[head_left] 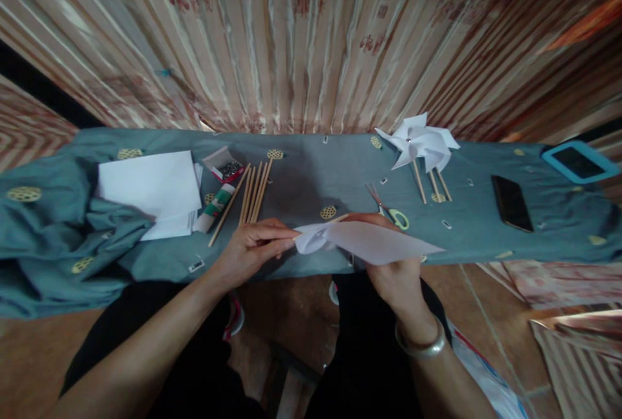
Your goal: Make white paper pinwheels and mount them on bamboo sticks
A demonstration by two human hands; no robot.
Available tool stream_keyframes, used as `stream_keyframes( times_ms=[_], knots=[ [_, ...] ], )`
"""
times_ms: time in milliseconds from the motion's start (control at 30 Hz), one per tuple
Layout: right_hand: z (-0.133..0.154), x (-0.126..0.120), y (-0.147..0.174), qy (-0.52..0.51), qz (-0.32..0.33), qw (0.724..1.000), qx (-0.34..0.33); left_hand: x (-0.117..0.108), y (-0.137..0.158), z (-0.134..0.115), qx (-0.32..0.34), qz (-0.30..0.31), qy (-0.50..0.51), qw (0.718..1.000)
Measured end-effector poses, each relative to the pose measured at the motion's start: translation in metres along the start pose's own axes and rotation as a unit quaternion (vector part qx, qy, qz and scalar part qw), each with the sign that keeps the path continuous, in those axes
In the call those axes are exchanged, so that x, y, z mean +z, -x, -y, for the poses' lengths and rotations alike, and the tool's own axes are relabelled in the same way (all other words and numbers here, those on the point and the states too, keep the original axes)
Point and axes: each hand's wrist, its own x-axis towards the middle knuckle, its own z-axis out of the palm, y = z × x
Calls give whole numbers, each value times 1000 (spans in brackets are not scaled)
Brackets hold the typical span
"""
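A white folded paper pinwheel (374, 241) is held up over the near edge of the cloth-covered bench. My left hand (257, 244) is closed, thumb and fingertips pinching its left end. Behind the paper, a short piece of a wooden stick (339, 218) shows at the upper edge; where it runs from there is hidden. My right hand (393, 270) grips the paper from behind and below, most of its fingers covered by it. Scissors (389, 210) with yellow-green handles lie just beyond the right hand.
Several wooden sticks (255, 192) lie left of centre, beside a glue stick (216, 207) and an opened box of small pins (228, 168). White paper sheets (150, 186) are stacked farther left. Finished pinwheels (422, 140), a phone (512, 203) and a blue-framed device (580, 161) lie right.
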Motion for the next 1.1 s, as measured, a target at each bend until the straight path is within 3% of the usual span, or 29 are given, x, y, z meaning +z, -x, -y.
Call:
stream_keyframes(
  times_ms=[167, 400, 567, 767, 1100],
  knots=[
    [-6, 2, -7, -40, -25, 993, 105, 0, 2, 1, 13, -16, -57, 998],
    [-30, -4, -15, -111, 3, 960, 259, 13, 6, 14, 30, -53, -109, 992],
    [-41, 0, -15, -156, 28, 940, 301, 21, 20, 18, 39, -77, -165, 983],
    [-40, 12, -17, -181, 106, 917, 339, 11, 45, 6, 58, -84, -243, 965],
    [-28, 24, -29, -128, 228, 898, 354, 13, 74, 14, 0, -161, -152, 975]
  ],
)
